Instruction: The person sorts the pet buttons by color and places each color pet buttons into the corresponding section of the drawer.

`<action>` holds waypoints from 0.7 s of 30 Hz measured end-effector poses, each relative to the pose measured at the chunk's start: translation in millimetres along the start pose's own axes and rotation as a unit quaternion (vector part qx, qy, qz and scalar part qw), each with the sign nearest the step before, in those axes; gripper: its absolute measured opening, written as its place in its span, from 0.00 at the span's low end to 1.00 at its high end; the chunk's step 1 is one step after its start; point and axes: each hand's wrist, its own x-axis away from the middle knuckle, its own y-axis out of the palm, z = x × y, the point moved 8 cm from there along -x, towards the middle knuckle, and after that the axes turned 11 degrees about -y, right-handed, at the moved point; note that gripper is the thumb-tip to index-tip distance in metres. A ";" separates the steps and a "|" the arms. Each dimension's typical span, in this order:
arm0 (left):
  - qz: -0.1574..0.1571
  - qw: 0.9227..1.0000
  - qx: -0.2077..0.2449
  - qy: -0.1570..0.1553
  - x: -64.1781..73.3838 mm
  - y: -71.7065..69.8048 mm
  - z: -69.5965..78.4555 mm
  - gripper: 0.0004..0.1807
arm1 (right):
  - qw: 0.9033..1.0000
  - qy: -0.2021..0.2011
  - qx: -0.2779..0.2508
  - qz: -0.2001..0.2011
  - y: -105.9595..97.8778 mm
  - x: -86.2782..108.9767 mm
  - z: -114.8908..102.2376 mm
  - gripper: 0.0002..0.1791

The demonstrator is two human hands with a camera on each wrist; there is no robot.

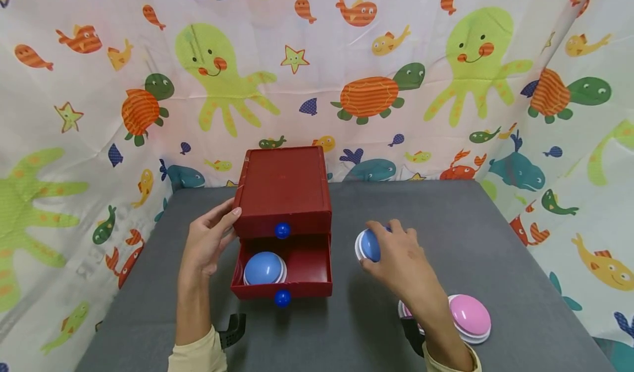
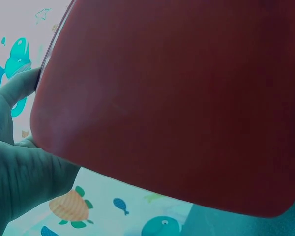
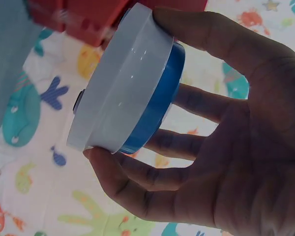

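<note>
A red two-drawer box (image 1: 282,182) stands on the grey table, its upper drawer closed and its lower drawer (image 1: 309,267) pulled out. In that lower drawer, at the left, lies a round blue push button (image 1: 264,268) with a white base. My left hand (image 1: 210,240) touches the box's left side with fairly straight fingers and thumb; the left wrist view shows the box's red wall (image 2: 172,98) close up. To the right of the box, my right hand (image 1: 403,259) holds a second blue push button (image 3: 132,78) above the table, fingertips and thumb around its white rim.
On the table at the right lies a pink push button (image 1: 470,314). Another pink one (image 1: 407,310) is partly hidden under my right forearm. Blue knobs (image 1: 283,298) stick out from the drawer fronts. A curtain printed with sea animals (image 1: 307,58) hangs behind the table.
</note>
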 end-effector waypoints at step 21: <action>-0.002 1.000 0.000 0.002 0.8 0.9 0.5 0.40 | 0.985 -0.152 -0.067 -0.041 33.5 -24.0 -83.9 0.40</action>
